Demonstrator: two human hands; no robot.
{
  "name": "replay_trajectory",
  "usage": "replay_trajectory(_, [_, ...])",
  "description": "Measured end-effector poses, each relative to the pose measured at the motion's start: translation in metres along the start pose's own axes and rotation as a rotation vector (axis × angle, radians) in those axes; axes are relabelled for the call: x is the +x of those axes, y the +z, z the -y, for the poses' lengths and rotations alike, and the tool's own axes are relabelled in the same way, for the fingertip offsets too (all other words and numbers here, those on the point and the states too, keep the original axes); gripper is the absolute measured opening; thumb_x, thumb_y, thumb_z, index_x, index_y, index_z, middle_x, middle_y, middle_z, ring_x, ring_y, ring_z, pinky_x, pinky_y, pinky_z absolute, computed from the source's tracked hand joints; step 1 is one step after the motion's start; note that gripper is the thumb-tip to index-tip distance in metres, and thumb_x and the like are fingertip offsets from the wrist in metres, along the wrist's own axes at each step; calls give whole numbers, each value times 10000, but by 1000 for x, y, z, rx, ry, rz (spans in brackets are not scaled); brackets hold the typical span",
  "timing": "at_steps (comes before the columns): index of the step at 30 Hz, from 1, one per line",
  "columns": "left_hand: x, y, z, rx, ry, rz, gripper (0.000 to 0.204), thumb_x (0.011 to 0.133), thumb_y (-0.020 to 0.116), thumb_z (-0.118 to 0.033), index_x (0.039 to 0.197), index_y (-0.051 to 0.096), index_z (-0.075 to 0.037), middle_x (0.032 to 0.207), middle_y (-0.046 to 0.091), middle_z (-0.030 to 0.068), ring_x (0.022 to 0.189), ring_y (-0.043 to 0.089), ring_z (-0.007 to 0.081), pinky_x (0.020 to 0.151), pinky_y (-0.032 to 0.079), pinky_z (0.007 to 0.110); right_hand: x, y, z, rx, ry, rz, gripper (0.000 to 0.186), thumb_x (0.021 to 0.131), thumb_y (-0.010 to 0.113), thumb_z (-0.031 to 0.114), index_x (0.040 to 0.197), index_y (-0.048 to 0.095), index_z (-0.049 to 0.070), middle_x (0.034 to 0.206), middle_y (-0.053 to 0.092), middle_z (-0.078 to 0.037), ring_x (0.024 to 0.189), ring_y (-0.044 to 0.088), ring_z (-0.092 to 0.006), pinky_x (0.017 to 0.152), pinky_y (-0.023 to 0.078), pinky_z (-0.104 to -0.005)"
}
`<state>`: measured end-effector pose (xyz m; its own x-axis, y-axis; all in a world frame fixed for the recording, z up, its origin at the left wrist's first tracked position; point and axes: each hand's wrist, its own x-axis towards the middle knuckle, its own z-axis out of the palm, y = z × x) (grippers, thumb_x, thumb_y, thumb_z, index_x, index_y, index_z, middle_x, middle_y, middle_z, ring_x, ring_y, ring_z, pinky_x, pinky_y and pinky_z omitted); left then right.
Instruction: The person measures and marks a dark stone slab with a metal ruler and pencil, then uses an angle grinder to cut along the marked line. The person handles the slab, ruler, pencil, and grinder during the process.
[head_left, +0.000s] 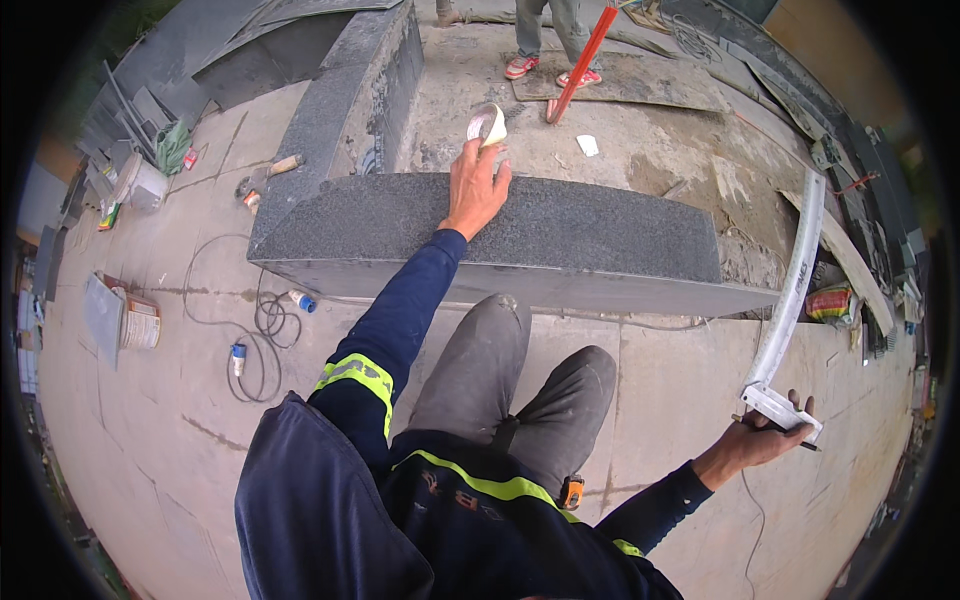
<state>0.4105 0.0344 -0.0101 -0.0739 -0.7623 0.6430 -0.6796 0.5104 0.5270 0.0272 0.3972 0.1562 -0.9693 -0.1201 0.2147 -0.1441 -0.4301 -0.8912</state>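
My left hand [474, 192] reaches over the dark grey granite slab [610, 222]. Its fingers are closed on a roll of pale masking tape [488, 124], held just past the slab's far edge. Out to the right, my right hand [752, 447] grips the short, thick stock of a metal try square [788, 300]. The square's long blade points away from me, past the slab's right end. A thin dark stick like a pencil [811, 447] also lies in that hand, partly hidden by the fingers. An orange tape measure [572, 492] hangs at my waist.
A person in red-and-white shoes [523, 67] stands beyond the slab, near a red post [588, 62]. A cable with blue plugs [238, 361] coils on the left paving. Buckets [142, 186] and a wooden-handled tool [286, 164] are farther left; a bright bag [830, 304] sits right.
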Motion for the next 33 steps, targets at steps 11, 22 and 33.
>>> replay_trajectory(11, [-79,-129,-4,-578,-684,68,480,1187,575,-429,1457,703,-52,1335,636,137,1182,697,243,1054,556,452,-256,106,-130,356,1267,415,498,1203,551,534,1375,634,73,792,579,4,573,468,-90,542,366,-295])
replay_trajectory(22, [-19,-55,-79,-390,-637,203,665,1031,654,-139,1631,498,104,1349,572,235,955,757,280,769,662,428,-261,78,-162,38,1617,769,390,1163,668,369,1282,697,-1,860,690,-24,528,410,-85,537,408,-296])
replay_trajectory(33, [-18,28,-129,84,-406,357,776,1015,732,-350,1579,537,147,1423,514,361,1132,734,525,994,609,543,-247,110,-181,-311,652,1024,366,1070,819,201,1342,673,4,848,666,41,676,526,-48,604,432,-270])
